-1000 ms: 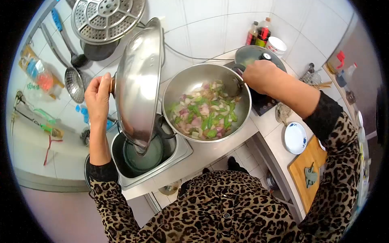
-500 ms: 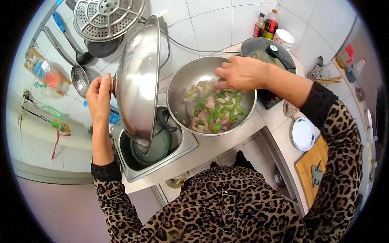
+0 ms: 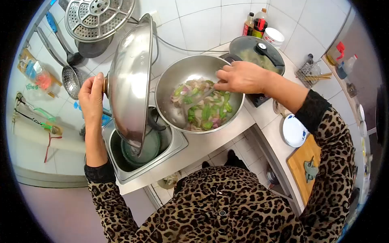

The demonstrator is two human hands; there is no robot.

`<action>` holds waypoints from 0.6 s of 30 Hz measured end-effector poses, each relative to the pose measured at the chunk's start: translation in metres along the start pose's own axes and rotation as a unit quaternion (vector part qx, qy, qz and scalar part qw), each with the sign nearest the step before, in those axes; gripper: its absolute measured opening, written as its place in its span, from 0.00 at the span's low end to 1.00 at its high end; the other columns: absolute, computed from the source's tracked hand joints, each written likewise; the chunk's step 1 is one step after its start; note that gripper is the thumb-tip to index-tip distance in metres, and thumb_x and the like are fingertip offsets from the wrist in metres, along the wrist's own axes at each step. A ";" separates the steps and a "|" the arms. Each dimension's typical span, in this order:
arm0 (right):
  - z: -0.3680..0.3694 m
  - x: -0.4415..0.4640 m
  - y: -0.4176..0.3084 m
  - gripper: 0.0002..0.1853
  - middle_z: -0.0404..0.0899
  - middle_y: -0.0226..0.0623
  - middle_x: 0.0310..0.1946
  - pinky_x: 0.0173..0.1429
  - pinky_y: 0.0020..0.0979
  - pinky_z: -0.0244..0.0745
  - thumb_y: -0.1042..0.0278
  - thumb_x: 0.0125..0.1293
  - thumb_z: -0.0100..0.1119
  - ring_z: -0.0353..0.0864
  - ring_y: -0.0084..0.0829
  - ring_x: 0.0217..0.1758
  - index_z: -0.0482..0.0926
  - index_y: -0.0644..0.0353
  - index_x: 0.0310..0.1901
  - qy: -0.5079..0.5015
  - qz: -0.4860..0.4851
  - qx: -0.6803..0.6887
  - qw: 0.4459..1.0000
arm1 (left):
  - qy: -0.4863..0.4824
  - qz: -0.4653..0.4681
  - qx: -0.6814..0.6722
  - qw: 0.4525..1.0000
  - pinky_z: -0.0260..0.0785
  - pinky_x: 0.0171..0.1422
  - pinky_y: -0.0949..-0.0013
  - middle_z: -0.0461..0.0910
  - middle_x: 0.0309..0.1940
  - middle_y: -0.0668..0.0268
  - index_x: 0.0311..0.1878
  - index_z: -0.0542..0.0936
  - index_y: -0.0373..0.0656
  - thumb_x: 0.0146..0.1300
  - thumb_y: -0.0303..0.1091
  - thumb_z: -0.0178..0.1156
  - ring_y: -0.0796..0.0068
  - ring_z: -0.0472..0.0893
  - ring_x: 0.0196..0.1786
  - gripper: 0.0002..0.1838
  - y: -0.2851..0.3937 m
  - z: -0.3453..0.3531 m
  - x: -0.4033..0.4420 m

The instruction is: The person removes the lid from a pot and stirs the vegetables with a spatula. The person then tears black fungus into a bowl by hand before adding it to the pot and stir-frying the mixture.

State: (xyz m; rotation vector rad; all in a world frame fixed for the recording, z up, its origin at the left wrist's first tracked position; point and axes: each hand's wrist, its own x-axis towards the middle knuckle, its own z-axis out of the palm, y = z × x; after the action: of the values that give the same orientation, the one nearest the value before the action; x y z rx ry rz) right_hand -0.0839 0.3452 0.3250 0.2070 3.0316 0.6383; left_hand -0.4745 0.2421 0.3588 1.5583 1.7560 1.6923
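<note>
A large domed steel lid (image 3: 131, 79) is held on edge at the left. My left hand (image 3: 91, 97) grips its knob, with the thumb on top. The steel wok (image 3: 166, 77) stands on the counter, filled with sliced green peppers and pale pinkish pieces (image 3: 208, 111). My right hand (image 3: 239, 77) is over the wok's right side, its fingers wrapped round the handle of a spatula (image 3: 195, 99). The spatula reaches down to the left among the food. Its blade is blurred, and my fingers hide the handle's end.
A sink (image 3: 172, 152) with a greenish basin (image 3: 139, 148) lies below the lid. A glass-lidded pan (image 3: 247, 47) stands behind my right hand. Right of the wok are a plate (image 3: 295, 131) and a cutting board (image 3: 302, 160). Ladles and a steamer rack (image 3: 99, 18) hang on the wall.
The spatula has swept through the food towards the wok's left side, and pieces have shifted. My left hand still holds the lid up. The whole view has shifted slightly.
</note>
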 end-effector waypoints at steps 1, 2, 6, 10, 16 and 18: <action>-0.006 -0.010 0.001 0.17 0.70 0.35 0.36 0.38 0.33 0.75 0.68 0.60 0.49 0.77 0.33 0.41 0.75 0.49 0.51 -0.005 -0.001 -0.001 1.000 | 0.000 -0.002 -0.005 1.000 0.50 0.26 0.82 0.69 0.21 0.79 0.30 0.78 0.40 0.64 0.44 0.58 0.91 0.61 0.23 0.16 0.002 -0.001 -0.002; -0.015 -0.020 0.002 0.16 0.71 0.34 0.35 0.38 0.32 0.75 0.68 0.60 0.49 0.77 0.33 0.41 0.75 0.49 0.51 -0.022 0.023 -0.005 0.999 | 0.000 -0.004 0.000 1.000 0.50 0.26 0.82 0.69 0.21 0.79 0.30 0.78 0.40 0.64 0.44 0.58 0.91 0.61 0.23 0.16 0.003 -0.002 -0.002; -0.064 -0.037 0.007 0.14 0.72 0.33 0.35 0.37 0.31 0.75 0.67 0.59 0.51 0.77 0.31 0.40 0.78 0.50 0.47 -0.059 0.076 -0.079 0.992 | 0.005 0.005 0.021 1.000 0.49 0.25 0.81 0.67 0.20 0.79 0.28 0.77 0.40 0.65 0.44 0.58 0.90 0.60 0.23 0.17 0.002 -0.006 0.000; -0.087 -0.034 0.013 0.06 0.75 0.32 0.34 0.39 0.29 0.75 0.65 0.57 0.54 0.78 0.29 0.41 0.81 0.51 0.31 -0.097 0.087 -0.160 0.978 | -0.007 0.014 0.035 0.999 0.50 0.26 0.80 0.67 0.20 0.79 0.28 0.76 0.40 0.65 0.44 0.58 0.90 0.60 0.23 0.17 0.005 -0.005 0.001; -0.042 -0.019 0.018 0.07 0.77 0.29 0.34 0.39 0.28 0.74 0.67 0.55 0.56 0.79 0.28 0.40 0.81 0.53 0.23 -0.118 0.053 -0.207 0.970 | -0.023 0.017 0.013 1.000 0.51 0.27 0.80 0.69 0.21 0.77 0.29 0.76 0.38 0.65 0.44 0.58 0.89 0.61 0.24 0.17 0.003 -0.002 -0.002; -0.032 -0.009 0.018 0.05 0.72 0.28 0.33 0.39 0.28 0.71 0.67 0.55 0.54 0.75 0.28 0.39 0.80 0.52 0.30 -0.136 0.080 -0.173 0.972 | -0.023 0.012 0.016 1.000 0.51 0.27 0.80 0.69 0.21 0.77 0.30 0.76 0.38 0.65 0.43 0.58 0.89 0.62 0.24 0.17 0.006 0.000 -0.005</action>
State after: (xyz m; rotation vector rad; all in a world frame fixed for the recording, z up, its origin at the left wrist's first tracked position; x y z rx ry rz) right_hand -0.0748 0.3479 0.3614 0.4822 2.6077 1.0403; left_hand -0.4701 0.2368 0.3615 1.6265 1.7569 1.6324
